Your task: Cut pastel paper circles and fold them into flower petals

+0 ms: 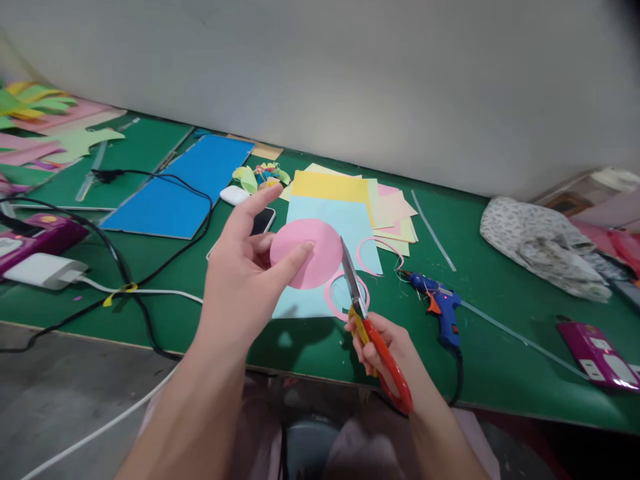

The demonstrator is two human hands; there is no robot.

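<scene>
My left hand (250, 260) pinches a round pink paper disc (320, 257) between the thumb on top and fingers underneath. In my right hand (383, 343) are scissors (383, 360) with red and yellow handles, their blades pointing up along the disc's right edge. The blades look closed or nearly so; whether they touch the paper I cannot tell. Below and behind the disc lie light blue sheets (327, 208) on the green table. Two thin pink paper rings rest there: one ring (327, 303) partly behind the scissors, another ring (367, 269) farther right.
A blue glue gun (440, 300) with a cord lies at right, near a purple power strip (600, 353). Yellow paper (330, 185), a blue board (185, 183) and a partly hidden phone (263, 221) lie behind. Cables (145, 293) cross the left side. Patterned cloth (535, 247) sits far right.
</scene>
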